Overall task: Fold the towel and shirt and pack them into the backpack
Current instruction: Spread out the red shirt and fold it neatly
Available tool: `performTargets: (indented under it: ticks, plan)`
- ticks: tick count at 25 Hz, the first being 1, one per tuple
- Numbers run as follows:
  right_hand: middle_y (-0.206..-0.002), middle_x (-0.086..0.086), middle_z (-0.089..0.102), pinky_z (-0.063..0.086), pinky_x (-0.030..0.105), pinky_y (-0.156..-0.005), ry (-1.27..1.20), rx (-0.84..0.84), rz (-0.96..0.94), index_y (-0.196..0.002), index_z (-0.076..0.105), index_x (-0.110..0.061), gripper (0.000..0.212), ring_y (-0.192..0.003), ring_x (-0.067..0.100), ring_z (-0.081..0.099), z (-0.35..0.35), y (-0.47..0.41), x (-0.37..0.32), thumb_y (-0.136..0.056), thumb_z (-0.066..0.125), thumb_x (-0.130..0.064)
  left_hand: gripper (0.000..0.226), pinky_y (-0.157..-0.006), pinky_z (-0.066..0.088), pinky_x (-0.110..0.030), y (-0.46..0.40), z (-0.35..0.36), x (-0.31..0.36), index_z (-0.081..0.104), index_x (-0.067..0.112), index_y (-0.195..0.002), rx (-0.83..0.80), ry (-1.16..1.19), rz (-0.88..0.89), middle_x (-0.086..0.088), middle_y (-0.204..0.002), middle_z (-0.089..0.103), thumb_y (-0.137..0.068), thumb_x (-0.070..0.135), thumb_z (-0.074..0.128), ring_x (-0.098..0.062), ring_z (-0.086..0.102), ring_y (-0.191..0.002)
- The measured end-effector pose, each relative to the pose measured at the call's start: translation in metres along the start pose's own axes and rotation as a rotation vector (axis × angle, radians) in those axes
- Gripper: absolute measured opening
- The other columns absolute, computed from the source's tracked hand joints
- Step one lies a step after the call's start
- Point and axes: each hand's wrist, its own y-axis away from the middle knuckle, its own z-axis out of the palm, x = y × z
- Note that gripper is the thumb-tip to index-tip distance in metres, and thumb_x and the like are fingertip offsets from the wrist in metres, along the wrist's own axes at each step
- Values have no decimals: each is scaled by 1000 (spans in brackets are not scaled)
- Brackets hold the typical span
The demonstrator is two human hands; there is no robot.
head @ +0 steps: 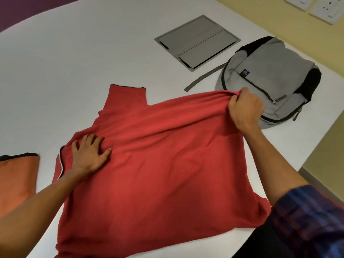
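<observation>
A red shirt (pixel 158 164) lies spread across the white table (pixel 74 62), one sleeve pointing to the far side. My left hand (pixel 89 153) presses flat on the shirt near its collar, fingers straight. My right hand (pixel 245 108) grips a bunched edge of the shirt and holds it lifted off the table, just in front of the grey and black backpack (pixel 270 79). The backpack lies on the table at the right with its zips shut. An orange folded cloth (pixel 16 179), perhaps the towel, lies at the left edge.
A grey flap panel (pixel 197 41) is set flush into the table behind the shirt. A backpack strap (pixel 202 77) trails toward it. The table's right edge runs close beside the backpack, with a yellow wall and sockets (pixel 323 8) beyond.
</observation>
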Motion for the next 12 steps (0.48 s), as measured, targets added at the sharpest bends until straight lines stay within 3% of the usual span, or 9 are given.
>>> performTargets:
  ticks: [1, 3, 5, 7, 9, 12]
  plan:
    - [-105, 28, 64, 46, 47, -75, 16, -41, -27, -119, 52, -2, 33, -95, 47, 61, 8, 5, 1, -91, 47, -19, 78, -110, 16, -54, -5, -4, 3, 58, 15, -123, 35, -3, 7, -15, -134, 51, -72, 65, 26, -32, 37, -133]
    - [-130, 26, 52, 45, 51, -89, 10, -294, -77, -142, 34, -5, 57, -115, 44, 53, 34, 15, 11, -91, 52, -22, 67, -105, 22, -51, -19, -12, 13, 64, 11, -105, 106, 34, -35, -18, -117, 57, -75, 58, 28, -34, 46, -119]
    - [-146, 20, 36, 39, 53, -100, 66, -425, -131, -150, 23, -9, 74, -130, 40, 40, 54, 22, 23, -88, 58, -29, 57, -99, 28, -51, -36, -19, 22, 63, 8, -100, 184, 88, -62, -20, -110, 58, -81, 50, 29, -38, 49, -110]
    - [-144, 19, 38, 40, 51, -96, 96, -315, -138, -147, 28, -10, 72, -126, 39, 43, 59, 23, 25, -85, 59, -29, 48, -95, 35, -54, -59, -25, 29, 59, 6, -108, 229, 153, -25, -23, -116, 55, -87, 40, 33, -42, 49, -110]
    - [-132, 19, 47, 44, 46, -81, 91, -170, -94, -142, 35, -9, 64, -110, 40, 55, 56, 24, 21, -85, 59, -26, 41, -97, 38, -56, -90, -28, 35, 52, 8, -125, 185, 216, 62, -24, -131, 48, -93, 29, 39, -43, 45, -119]
    - [-116, 23, 60, 46, 45, -78, 128, -234, 34, -132, 41, -7, 52, -100, 43, 61, 52, 14, 20, -87, 60, -26, 52, -108, 30, -57, -133, -25, 52, 31, 15, -148, -18, 200, 208, -16, -154, 27, -98, 25, 42, -34, 26, -141]
